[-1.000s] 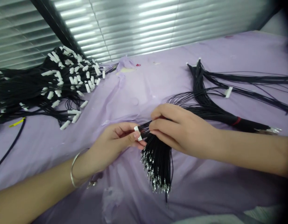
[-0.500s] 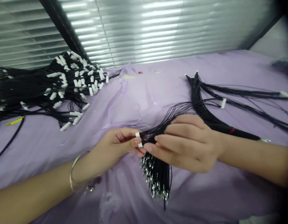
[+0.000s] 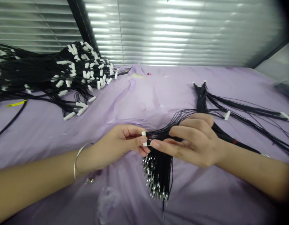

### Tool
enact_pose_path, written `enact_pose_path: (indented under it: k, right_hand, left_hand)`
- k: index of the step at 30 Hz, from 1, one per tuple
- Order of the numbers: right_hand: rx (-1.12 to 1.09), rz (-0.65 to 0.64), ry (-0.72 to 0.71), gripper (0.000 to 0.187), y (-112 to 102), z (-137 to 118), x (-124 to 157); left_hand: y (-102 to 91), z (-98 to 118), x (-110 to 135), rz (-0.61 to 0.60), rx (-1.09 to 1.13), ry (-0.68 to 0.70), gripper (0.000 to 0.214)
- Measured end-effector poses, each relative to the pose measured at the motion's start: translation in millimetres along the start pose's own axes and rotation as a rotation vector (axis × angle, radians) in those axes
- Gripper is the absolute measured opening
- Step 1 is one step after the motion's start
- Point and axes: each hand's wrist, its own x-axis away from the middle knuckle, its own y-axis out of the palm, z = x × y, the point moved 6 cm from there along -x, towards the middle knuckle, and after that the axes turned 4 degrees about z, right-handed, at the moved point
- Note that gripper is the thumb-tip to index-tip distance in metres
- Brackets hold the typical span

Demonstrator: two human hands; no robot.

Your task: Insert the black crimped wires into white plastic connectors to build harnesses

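Observation:
My left hand [image 3: 125, 140] pinches a small white connector housing [image 3: 144, 138] between thumb and fingers. Several thin black wires [image 3: 158, 132] run out of the housing's right side and back under my right hand [image 3: 193, 140]. That hand is closed, with its thumb and forefinger tips close beside the housing on a black wire whose end is mostly hidden. Below the fingers hangs a thick bundle of loose black wires [image 3: 160, 172], their bare ends tipped with shiny metal terminals [image 3: 156, 190]. My right hand covers the upper part of this bundle.
A large heap of black cables with white connectors [image 3: 88, 75] lies at the back left. A cable with a yellow tag [image 3: 16, 103] is in front of it. More black wire bundles [image 3: 249, 109] spread across the right. Purple sheeting [image 3: 125, 200] covers the table; blinds [image 3: 158, 34] stand behind.
The view has shifted a little, moving the scene. My right thumb and forefinger reach straighter toward the housing than before. The left hand keeps its pinch on the connector housing.

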Motion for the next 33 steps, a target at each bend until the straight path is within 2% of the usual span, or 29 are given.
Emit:
enact_pose_path:
  k: [5,10,13,20,29,31,33]
  right_hand:
    - [-0.086,-0.005,0.017,0.019,-4,1,-3]
    - [0.002,0.062,-0.038,0.027,-9,-3,-3]
    - [0.031,0.053,-0.023,0.024,-8,-3,-1]
    - [-0.068,0.053,0.030,0.024,-8,-1,-2]
    - [-0.084,0.071,0.037,0.018,-9,1,-3]
    - [-0.091,0.067,0.039,0.021,-8,0,-3]
    - [-0.091,-0.002,0.071,0.028,-2,-5,-5]
  left_hand:
    - [-0.1,2,1,0.015,-0.039,-0.001,0.010]
    - [0.0,4,2,0.037,-0.067,0.014,0.011]
    - [0.9,5,2,0.024,-0.050,0.019,0.007]
    - [-0.3,3,3,0.030,-0.033,-0.008,0.005]
    - [-0.4,3,2,0.052,-0.043,0.004,0.006]
    - [2.1,6,4,0.054,-0.065,0.038,0.012]
    - [6.3,13,9,0.040,-0.127,0.153,0.023]
